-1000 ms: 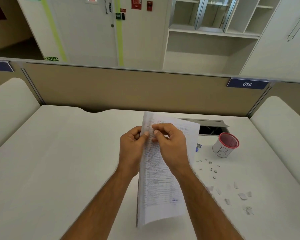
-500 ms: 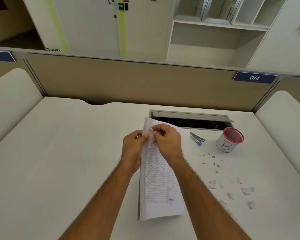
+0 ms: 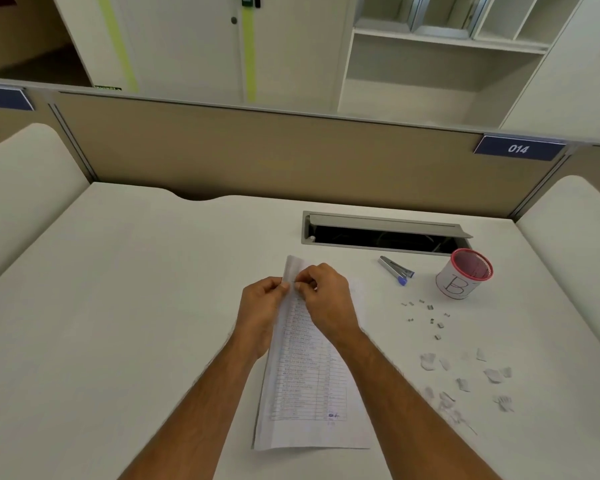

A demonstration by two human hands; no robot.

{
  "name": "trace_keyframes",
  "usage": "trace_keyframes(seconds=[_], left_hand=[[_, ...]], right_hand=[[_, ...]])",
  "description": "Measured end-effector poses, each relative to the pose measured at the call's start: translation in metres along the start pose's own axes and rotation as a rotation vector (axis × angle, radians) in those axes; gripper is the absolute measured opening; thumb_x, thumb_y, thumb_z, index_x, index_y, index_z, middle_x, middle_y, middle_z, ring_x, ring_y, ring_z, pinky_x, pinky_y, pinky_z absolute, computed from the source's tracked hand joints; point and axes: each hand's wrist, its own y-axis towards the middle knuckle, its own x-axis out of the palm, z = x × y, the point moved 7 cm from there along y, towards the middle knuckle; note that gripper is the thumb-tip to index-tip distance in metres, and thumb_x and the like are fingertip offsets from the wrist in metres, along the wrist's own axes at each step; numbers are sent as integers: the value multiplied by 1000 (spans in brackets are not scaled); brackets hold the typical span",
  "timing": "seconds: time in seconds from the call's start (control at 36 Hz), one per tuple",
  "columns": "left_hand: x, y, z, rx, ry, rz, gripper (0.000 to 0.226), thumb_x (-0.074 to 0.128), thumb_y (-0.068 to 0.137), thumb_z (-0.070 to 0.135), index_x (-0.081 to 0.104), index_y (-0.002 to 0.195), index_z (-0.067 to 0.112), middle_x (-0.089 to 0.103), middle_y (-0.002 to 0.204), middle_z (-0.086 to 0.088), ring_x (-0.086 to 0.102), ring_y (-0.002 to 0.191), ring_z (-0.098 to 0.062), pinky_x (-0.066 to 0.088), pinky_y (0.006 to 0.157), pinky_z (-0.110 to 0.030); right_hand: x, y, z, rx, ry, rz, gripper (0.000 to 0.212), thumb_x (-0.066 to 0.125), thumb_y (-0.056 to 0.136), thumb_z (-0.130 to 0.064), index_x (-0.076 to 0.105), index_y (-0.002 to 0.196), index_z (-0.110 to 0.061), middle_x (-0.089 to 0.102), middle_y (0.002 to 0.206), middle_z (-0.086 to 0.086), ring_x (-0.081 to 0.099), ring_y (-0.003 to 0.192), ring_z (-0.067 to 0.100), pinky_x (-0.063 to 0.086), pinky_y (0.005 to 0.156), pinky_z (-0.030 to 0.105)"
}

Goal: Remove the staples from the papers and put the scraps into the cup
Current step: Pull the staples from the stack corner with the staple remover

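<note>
A stapled set of printed papers [image 3: 305, 386] lies on the white desk in front of me, its top left corner lifted. My left hand [image 3: 260, 310] pinches that corner's left edge. My right hand [image 3: 326, 299] pinches the same corner from the right, fingertips at a small staple near the top edge. A white cup [image 3: 463, 278] with a red rim and a letter B stands at the right. Several loose staples [image 3: 430, 318] lie in front of the cup, and several torn paper scraps [image 3: 465, 375] lie nearer to me.
A blue and silver staple remover [image 3: 395, 267] lies left of the cup. An open cable hatch [image 3: 381, 233] is set in the desk behind it. A beige partition [image 3: 257, 157] closes the desk's far side, with padded dividers at both sides.
The papers and both hands have come down toward the desk, so the sheets now lie flatter. Both hands keep their pinch on the top corner. The camera tilted downward.
</note>
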Motion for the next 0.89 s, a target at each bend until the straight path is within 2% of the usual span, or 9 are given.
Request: trace_keyframes(seconds=[0.22, 0.36, 0.47, 0.58, 0.72, 0.89], left_hand=[[-12, 3, -14, -27, 9, 110, 14, 62, 96, 14, 73, 103, 20, 77, 99, -5, 74, 94, -29, 61, 86, -50], [-23, 8, -26, -60, -13, 131, 12, 63, 95, 10, 74, 100, 13, 78, 96, -6, 74, 93, -30, 61, 84, -48], [-27, 14, -32, -57, 14, 152, 6, 68, 92, 11, 74, 95, 11, 77, 94, -9, 73, 93, -32, 60, 86, -51], [-27, 21, -36, -66, 10, 154, 6, 70, 91, 10, 72, 95, 6, 77, 93, -12, 72, 94, -37, 60, 85, -51], [-28, 32, -37, -55, 41, 157, 7, 71, 89, 8, 71, 95, 4, 75, 95, -16, 70, 96, -41, 58, 88, -57], [-24, 50, -35, -33, 101, 117, 7, 73, 87, 8, 76, 93, 10, 78, 90, -9, 73, 90, -34, 61, 85, -47]], right_hand=[[24, -9, 17, -14, -41, -92, 19, 60, 96, -14, 70, 112, -13, 64, 107, 1, 60, 98, 13, 51, 91, 26], [26, -9, 46, 50, -64, -111, 26, 61, 95, -14, 67, 120, -15, 62, 117, -1, 58, 107, 14, 49, 96, 26], [19, -2, 76, 129, -106, -100, 28, 61, 96, -16, 66, 123, -16, 61, 122, 0, 58, 109, 15, 49, 96, 27], [5, 9, 109, 240, -155, -74, 29, 61, 96, -18, 64, 125, -14, 60, 127, 3, 58, 114, 19, 51, 100, 35], [-15, 25, 143, 341, -198, -5, 30, 61, 95, -17, 64, 124, -12, 61, 129, 6, 58, 117, 23, 47, 102, 35], [-29, 45, 172, 431, -226, 53, 30, 61, 94, -14, 64, 124, -10, 58, 133, 11, 53, 124, 28, 45, 104, 40]])
